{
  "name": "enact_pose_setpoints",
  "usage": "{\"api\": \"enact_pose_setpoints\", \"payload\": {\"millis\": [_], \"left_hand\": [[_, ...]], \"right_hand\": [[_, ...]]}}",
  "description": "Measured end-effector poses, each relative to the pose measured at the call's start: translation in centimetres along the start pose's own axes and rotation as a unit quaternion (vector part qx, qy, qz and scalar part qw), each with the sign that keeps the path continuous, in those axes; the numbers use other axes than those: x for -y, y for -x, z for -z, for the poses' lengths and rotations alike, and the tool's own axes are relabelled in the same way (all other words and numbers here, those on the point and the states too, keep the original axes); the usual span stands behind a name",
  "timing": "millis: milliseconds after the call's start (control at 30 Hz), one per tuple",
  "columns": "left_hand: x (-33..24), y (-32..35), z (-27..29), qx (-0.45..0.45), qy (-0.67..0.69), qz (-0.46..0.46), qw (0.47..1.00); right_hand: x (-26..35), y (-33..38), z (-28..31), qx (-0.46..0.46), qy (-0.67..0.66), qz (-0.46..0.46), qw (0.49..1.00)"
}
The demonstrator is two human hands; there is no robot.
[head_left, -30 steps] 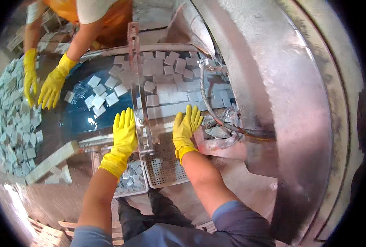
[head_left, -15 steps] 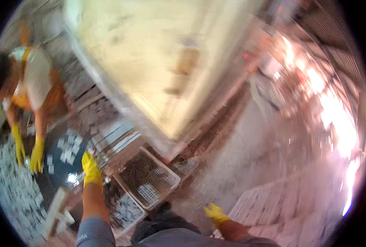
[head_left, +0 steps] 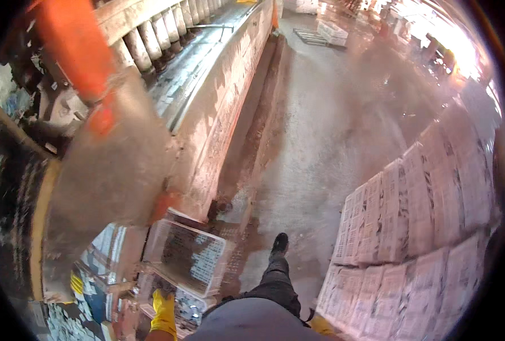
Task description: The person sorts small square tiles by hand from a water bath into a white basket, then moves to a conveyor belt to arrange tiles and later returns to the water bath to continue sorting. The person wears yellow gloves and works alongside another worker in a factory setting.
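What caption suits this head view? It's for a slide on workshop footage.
Left hand in a yellow glove by a wire basket beside a long machine; wet concrete floor, stacked sheets at right.

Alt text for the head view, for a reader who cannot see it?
A yellow-gloved left hand rests at the edge of wire baskets beside a long concrete machine wall. The person's dark-trousered leg stands on a wet floor, with stacked sheets to the right.
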State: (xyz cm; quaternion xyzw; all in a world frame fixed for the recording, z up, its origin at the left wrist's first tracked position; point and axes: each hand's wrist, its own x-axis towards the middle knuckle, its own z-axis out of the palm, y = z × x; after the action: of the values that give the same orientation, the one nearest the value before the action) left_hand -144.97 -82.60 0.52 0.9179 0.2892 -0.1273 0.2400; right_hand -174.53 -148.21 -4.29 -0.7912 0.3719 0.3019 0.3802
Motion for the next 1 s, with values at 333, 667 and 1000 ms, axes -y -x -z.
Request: {"api": "enact_pose_setpoints", "payload": {"millis": [333, 667, 1000], "left_hand": [[-59.0, -11.9, 4.4, -0.195, 0.007, -0.527, 0.827], [-81.3, -28.3, 11.2, -0.118, -0.086, -0.164, 0.976], [-88.5, -36.2, 11.2, -0.036, -0.063, -0.178, 0.981]], "right_hand": [[20.3, -25.8, 27.8, -0.172, 0.078, 0.035, 0.981], [26.3, -44.9, 41.3, -0.149, -0.163, 0.125, 0.967], [68.5, -55.5, 46.4, 0.010, -0.106, 0.263, 0.959]]}}
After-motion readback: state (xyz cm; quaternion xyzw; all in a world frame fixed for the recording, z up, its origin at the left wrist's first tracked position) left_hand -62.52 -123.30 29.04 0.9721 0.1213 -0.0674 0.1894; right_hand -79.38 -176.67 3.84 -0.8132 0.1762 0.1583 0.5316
